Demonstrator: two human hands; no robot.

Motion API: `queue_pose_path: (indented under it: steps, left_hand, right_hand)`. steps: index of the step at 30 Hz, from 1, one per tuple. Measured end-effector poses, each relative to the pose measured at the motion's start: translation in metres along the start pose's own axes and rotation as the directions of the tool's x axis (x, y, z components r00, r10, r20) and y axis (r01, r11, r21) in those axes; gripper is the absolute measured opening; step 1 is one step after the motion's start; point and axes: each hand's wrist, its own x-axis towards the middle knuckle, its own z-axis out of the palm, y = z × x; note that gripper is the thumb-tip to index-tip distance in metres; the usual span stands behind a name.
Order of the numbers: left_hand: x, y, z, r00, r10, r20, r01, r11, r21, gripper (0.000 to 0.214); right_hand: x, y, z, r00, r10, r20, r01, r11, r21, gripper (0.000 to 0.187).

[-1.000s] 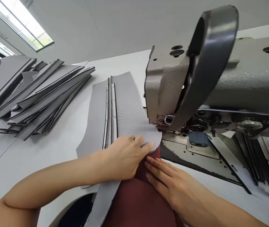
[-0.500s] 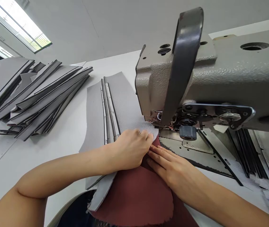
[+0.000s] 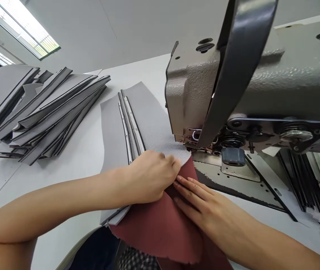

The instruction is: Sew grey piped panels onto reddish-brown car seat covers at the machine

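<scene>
My left hand (image 3: 151, 176) has its fingers curled and pinched on the near edge of a grey mesh fabric piece (image 3: 148, 120) that lies on the white table (image 3: 72, 157). Flat on a dark red fabric piece (image 3: 160, 225) lies my right hand (image 3: 202, 202), fingers stretched out and fingertips touching the left hand. Both pieces meet just in front of the presser foot (image 3: 189, 144) of a grey industrial sewing machine (image 3: 261, 82). The red piece hangs over the table's near edge.
A thick stack of grey cut pieces with dark edges (image 3: 36, 108) lies at the left of the table. Under the machine arm a dark metal bed plate (image 3: 233, 183) extends to the right. More strips (image 3: 301, 176) lie at the far right.
The grey piece has slid away from me toward the machine, and more of the red piece now shows below my hands. My left fingers have curled from flat into a pinch.
</scene>
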Motion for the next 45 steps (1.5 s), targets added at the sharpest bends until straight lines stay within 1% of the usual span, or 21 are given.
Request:
queue_pose_path:
  steps: [3,6,10,12,14,17,19,21,23,25,27,29,31,33,35,38,41,45]
  left_hand:
    - [0.002,0.0,-0.003,1.0,0.025,0.007,-0.024,0.998,-0.062,0.019]
    - [0.01,0.003,0.0,1.0,0.026,-0.012,-0.027,0.995,-0.094,0.014]
    - [0.022,0.006,0.004,0.998,0.038,-0.043,-0.043,0.992,-0.116,0.015]
    - [0.028,0.007,0.004,0.999,0.011,-0.03,-0.016,0.987,-0.162,0.014]
    - [0.033,0.007,0.003,0.999,-0.04,-0.003,0.038,0.976,-0.214,0.013]
    - [0.039,0.007,0.003,0.995,-0.102,0.001,0.099,0.965,-0.244,0.018]
    - [0.043,0.005,0.006,0.991,-0.13,-0.02,0.12,0.958,-0.259,0.021]
    - [0.047,0.002,0.011,0.985,-0.161,-0.056,0.138,0.946,-0.295,0.019]
    - [0.052,0.0,0.018,0.977,-0.188,-0.103,0.143,0.929,-0.341,0.015]
    - [0.054,-0.004,0.024,0.965,-0.219,-0.147,0.144,0.905,-0.399,0.011]
    - [0.053,-0.008,0.028,0.957,-0.226,-0.182,0.112,0.866,-0.488,0.007]
    - [0.044,-0.014,0.03,0.955,-0.171,-0.24,0.014,0.839,-0.543,0.012]
    - [0.031,-0.021,0.03,0.948,-0.076,-0.309,-0.098,0.853,-0.512,0.022]
    - [0.016,-0.027,0.03,0.946,-0.001,-0.324,-0.149,0.886,-0.438,0.028]
    - [0.005,-0.029,0.031,0.958,0.022,-0.287,-0.142,0.903,-0.406,0.03]
    - [-0.001,-0.024,0.036,0.967,0.025,-0.252,-0.128,0.906,-0.403,0.035]
    - [0.002,-0.019,0.042,0.964,0.011,-0.267,-0.123,0.905,-0.406,0.038]
    - [0.008,-0.022,0.047,0.952,-0.04,-0.302,-0.097,0.9,-0.426,0.036]
  right_hand:
    - [0.003,-0.009,0.007,0.999,0.021,-0.046,-0.023,0.999,-0.046,0.041]
    - [0.007,-0.01,0.013,0.996,0.037,-0.078,-0.043,0.996,-0.077,0.042]
    - [0.016,-0.005,0.018,0.995,0.062,-0.081,-0.068,0.994,-0.081,0.03]
    - [0.023,-0.003,0.021,0.994,0.083,-0.065,-0.089,0.992,-0.093,0.025]
    - [0.028,-0.003,0.025,0.992,0.114,-0.045,-0.119,0.984,-0.134,0.022]
    - [0.029,-0.01,0.031,0.989,0.137,-0.053,-0.144,0.974,-0.176,0.018]
    - [0.027,-0.019,0.033,0.99,0.119,-0.07,-0.128,0.981,-0.147,0.017]
    - [0.025,-0.026,0.035,0.991,0.103,-0.081,-0.111,0.989,-0.102,0.02]
    - [0.026,-0.029,0.037,0.991,0.1,-0.089,-0.107,0.992,-0.071,0.02]
    - [0.028,-0.028,0.038,0.991,0.101,-0.092,-0.108,0.991,-0.077,0.019]
    - [0.029,-0.028,0.039,0.989,0.115,-0.094,-0.124,0.988,-0.095,0.022]
    - [0.028,-0.032,0.038,0.988,0.124,-0.094,-0.132,0.987,-0.094,0.027]
    - [0.024,-0.042,0.036,0.99,0.115,-0.08,-0.12,0.991,-0.059,0.034]
    - [0.02,-0.053,0.036,0.994,0.095,-0.053,-0.096,0.995,-0.018,0.039]
    - [0.017,-0.062,0.039,0.997,0.077,-0.018,-0.077,0.997,0.009,0.039]
    - [0.016,-0.066,0.046,0.998,0.04,0.04,-0.043,0.996,0.077,0.032]
    - [0.017,-0.063,0.048,0.999,0.031,0.044,-0.038,0.988,0.147,0.026]
    - [0.022,-0.058,0.043,0.994,0.089,0.059,-0.096,0.987,0.125,0.022]
